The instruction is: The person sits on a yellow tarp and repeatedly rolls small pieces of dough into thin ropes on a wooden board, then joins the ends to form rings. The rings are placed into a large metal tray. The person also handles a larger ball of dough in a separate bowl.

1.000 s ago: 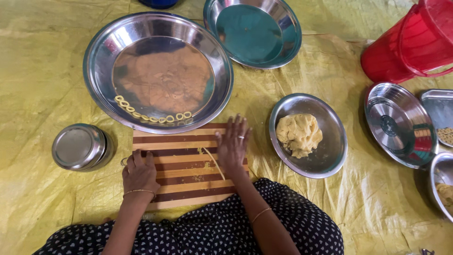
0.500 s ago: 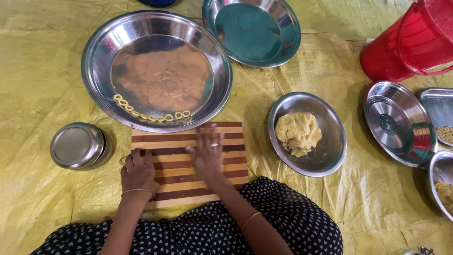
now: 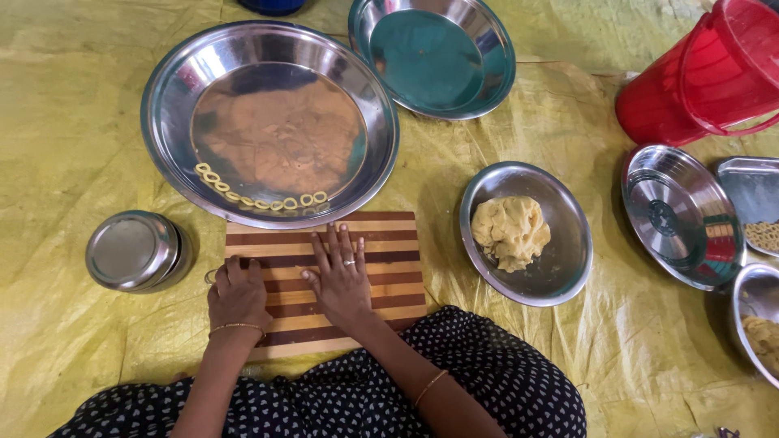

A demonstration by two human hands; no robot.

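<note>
While your right hand (image 3: 341, 276) presses flat, fingers together, on the striped board (image 3: 324, 280), your curled left hand (image 3: 237, 296) steadies its left edge; uneven pressure could snap the dough beneath.

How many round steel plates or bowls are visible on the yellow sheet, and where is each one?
5: large steel plate with dough rings above the board, empty steel plate at top, steel bowl with dough right of the board, steel plate far right, steel bowl cut by the edge. Others may be hidden.

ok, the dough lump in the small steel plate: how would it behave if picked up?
The dough lump looks soft and lumpy, so it would likely dent and sag rather than stay stiff. Probably slightly tacky, not slippery. Its irregular shape makes rolling unlikely; the small steel plate might slide on the yellow sheet.
</note>
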